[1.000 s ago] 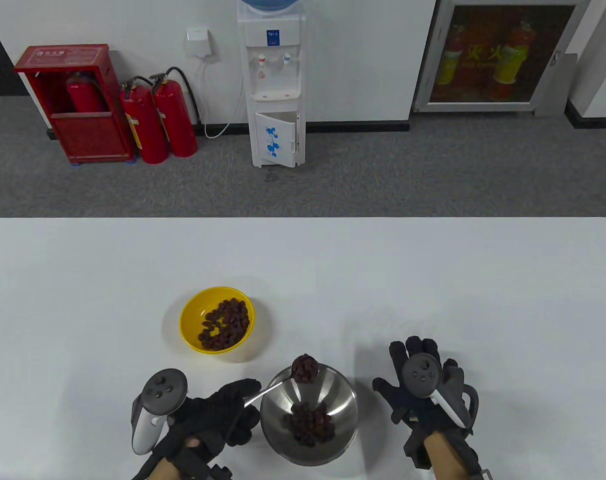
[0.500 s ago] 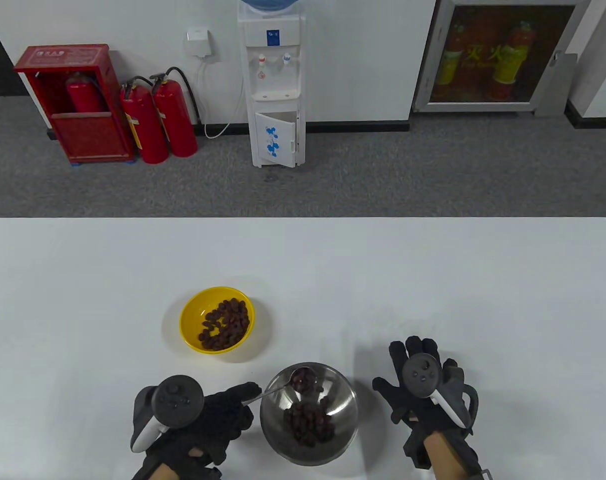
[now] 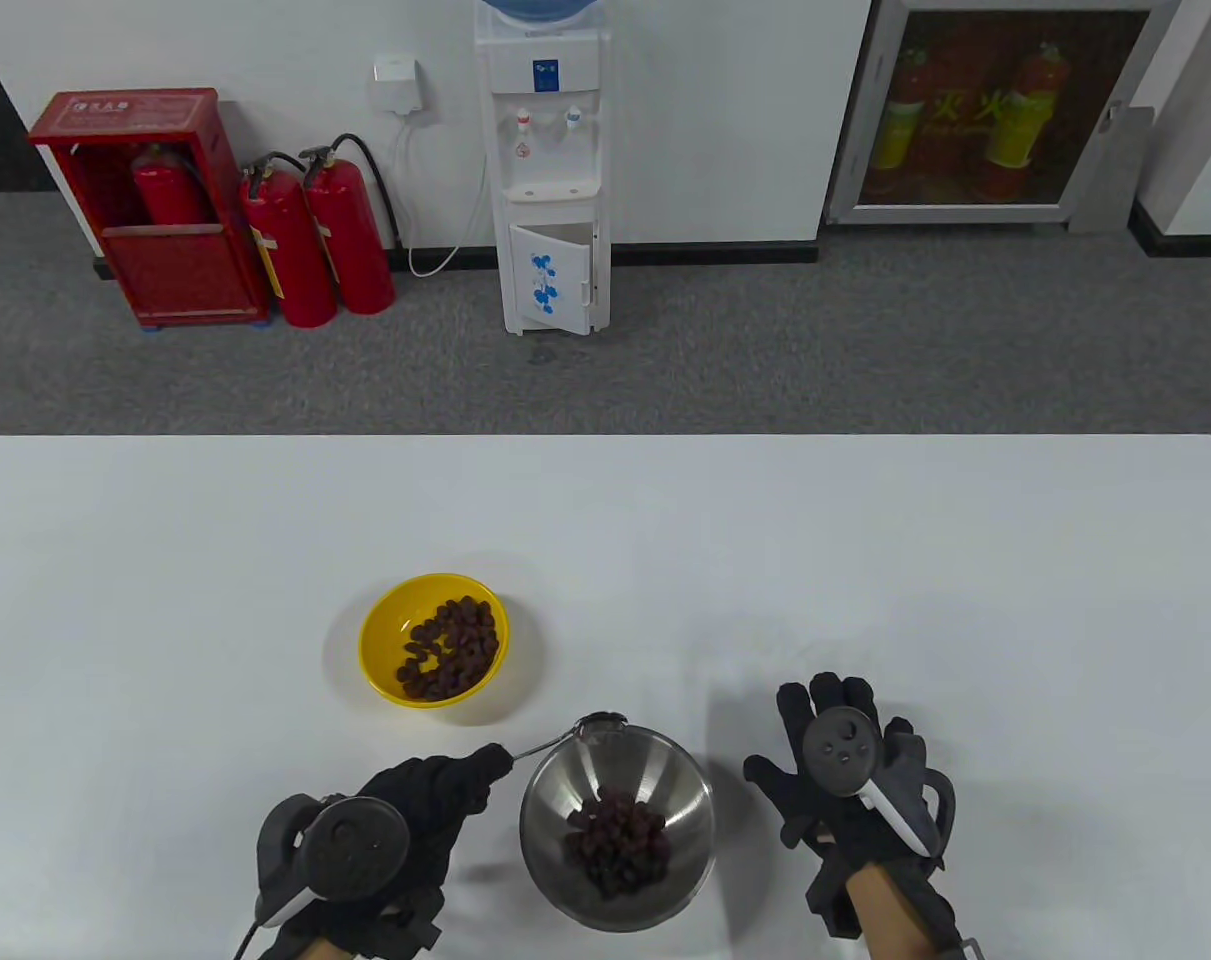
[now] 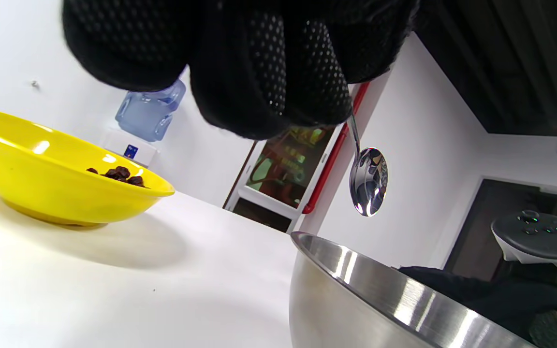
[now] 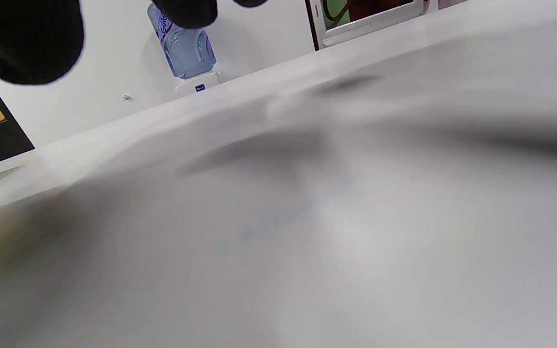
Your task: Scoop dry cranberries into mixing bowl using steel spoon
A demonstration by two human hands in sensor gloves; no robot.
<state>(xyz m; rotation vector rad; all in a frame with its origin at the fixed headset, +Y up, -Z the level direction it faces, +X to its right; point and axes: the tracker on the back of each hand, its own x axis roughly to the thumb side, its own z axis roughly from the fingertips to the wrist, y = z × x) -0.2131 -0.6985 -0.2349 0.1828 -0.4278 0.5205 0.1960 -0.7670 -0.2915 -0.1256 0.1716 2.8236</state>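
A steel mixing bowl (image 3: 555,800) stands near the table's front edge with a pile of dry cranberries (image 3: 617,852) in it. A yellow bowl (image 3: 383,625) holding more cranberries (image 3: 450,648) stands behind it to the left. My left hand (image 3: 435,795) holds the steel spoon (image 3: 595,725) by its handle; the spoon's bowl is empty, turned on its side over the mixing bowl's far rim. The left wrist view shows the spoon (image 4: 368,181) above the mixing bowl's rim (image 4: 394,299), with the yellow bowl (image 4: 51,188) at left. My right hand (image 3: 840,760) rests flat on the table, fingers spread, right of the mixing bowl.
The white table (image 3: 865,560) stretches far back and to both sides. Beyond it, on the floor, stand a water dispenser (image 3: 550,170) and red fire extinguishers (image 3: 315,235). The right wrist view shows only blurred table surface (image 5: 307,217).
The spoon was heaped with cranberries over the mixing bowl, then my left hand rolled over and tipped it. The cranberries dropped into the bowl and the spoon is now empty. The right hand stayed put.
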